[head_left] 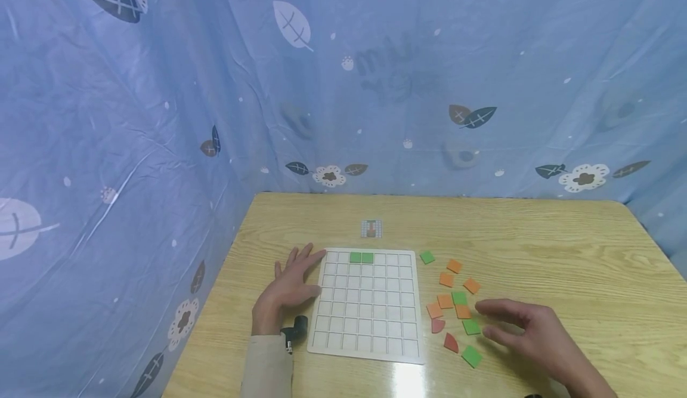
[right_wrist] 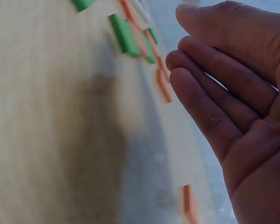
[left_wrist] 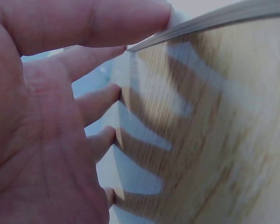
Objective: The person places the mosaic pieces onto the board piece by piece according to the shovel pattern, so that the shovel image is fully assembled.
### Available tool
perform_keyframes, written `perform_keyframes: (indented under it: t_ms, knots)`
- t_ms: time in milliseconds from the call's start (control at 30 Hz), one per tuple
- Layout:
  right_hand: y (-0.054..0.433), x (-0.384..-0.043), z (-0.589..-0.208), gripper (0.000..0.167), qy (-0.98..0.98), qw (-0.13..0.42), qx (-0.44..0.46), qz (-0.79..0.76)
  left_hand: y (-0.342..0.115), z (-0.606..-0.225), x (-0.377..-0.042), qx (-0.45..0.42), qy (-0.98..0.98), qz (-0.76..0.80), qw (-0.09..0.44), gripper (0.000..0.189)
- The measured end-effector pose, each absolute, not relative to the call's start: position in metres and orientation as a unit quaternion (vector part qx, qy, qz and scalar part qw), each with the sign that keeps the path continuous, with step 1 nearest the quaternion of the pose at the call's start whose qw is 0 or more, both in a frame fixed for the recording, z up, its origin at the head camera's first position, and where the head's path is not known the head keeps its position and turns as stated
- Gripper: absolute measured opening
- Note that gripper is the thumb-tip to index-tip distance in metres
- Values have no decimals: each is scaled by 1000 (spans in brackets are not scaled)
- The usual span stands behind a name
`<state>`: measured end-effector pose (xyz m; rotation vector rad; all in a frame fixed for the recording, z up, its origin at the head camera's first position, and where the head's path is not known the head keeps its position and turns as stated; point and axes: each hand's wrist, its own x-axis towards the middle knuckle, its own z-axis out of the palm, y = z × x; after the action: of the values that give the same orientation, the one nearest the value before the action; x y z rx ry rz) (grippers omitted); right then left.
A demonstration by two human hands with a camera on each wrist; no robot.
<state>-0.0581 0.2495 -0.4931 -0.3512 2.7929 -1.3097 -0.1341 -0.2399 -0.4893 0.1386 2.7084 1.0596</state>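
While the left hand rests at the left side of the white grid board, its thumb touches the rim and its index finger reaches the far left corner; the fingers are spread and released, grasping nothing. Right of the board, the right hand hovers above the tabletop, likewise released, with a gap between thumb and fingers, near the loose pieces. Nearest to its fingertips, to the right of the board, are a green square and an orange square. Around these, still right of the board, five more orange squares and three more green squares lie scattered, one of the green ones just beside the board's far right corner. Two red quarter-round pieces lie near the board's right edge, toward its near end. On the board itself, two green tiles sit side by side in the far row, left of its middle. Just beyond the board's far edge lies a small picture card. At the left wrist, beside the board, are a light sleeve and a black object. Farther beyond the board hangs a blue curtain printed with leaves and flowers.
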Motion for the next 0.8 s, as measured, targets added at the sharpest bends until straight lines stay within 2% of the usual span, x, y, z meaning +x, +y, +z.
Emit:
perform_keyframes:
  t_ms: [200, 567, 800]
  knots:
    - [247, -56, -503, 36, 899, -5, -127, -418, -242, -495, -134, 59, 921, 371, 100, 92]
    - [240, -57, -512, 43, 899, -59, -162, -403, -238, -486, -132, 40, 931, 343, 123, 92]
    - [239, -55, -516, 46, 900, -70, -178, -392, -238, -487, -132, 41, 930, 345, 123, 91]
